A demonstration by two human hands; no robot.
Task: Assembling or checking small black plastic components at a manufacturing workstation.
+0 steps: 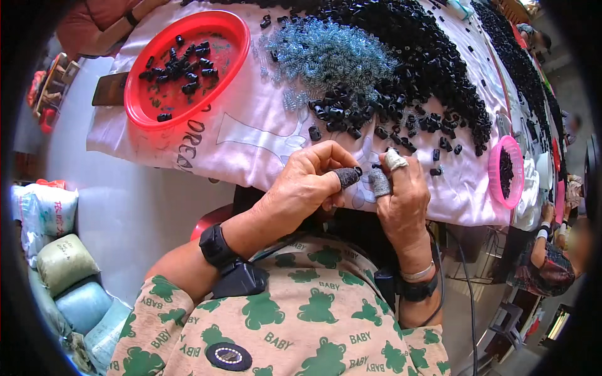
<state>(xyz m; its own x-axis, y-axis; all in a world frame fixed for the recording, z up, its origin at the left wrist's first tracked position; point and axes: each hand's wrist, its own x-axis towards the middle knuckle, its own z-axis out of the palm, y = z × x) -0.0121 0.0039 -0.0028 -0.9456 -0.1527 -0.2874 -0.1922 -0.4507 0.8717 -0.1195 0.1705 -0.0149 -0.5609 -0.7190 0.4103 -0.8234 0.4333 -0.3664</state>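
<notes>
My left hand [307, 177], its thumb wrapped in dark grey cloth, is closed in a pinch on a small black plastic part [358, 170]. Close beside it, my right hand [406, 194] has its thumb and forefinger tips drawn together, wrapped in grey and whitish cloth. A dark bit shows at those fingertips, too small to name. Just beyond both hands lie loose black cylindrical parts [338, 114]. Behind them rises a heap of clear bluish coil springs [329, 53], next to a larger heap of black plastic parts [433, 69].
A red round tray [135, 103] with black parts sits at the left table edge. At the right edge stands a pink basket [518, 164] holding small black pieces. Pale pink cloth [251, 150] covers the table. Stuffed sacks [66, 266] lie at left; other people sit around.
</notes>
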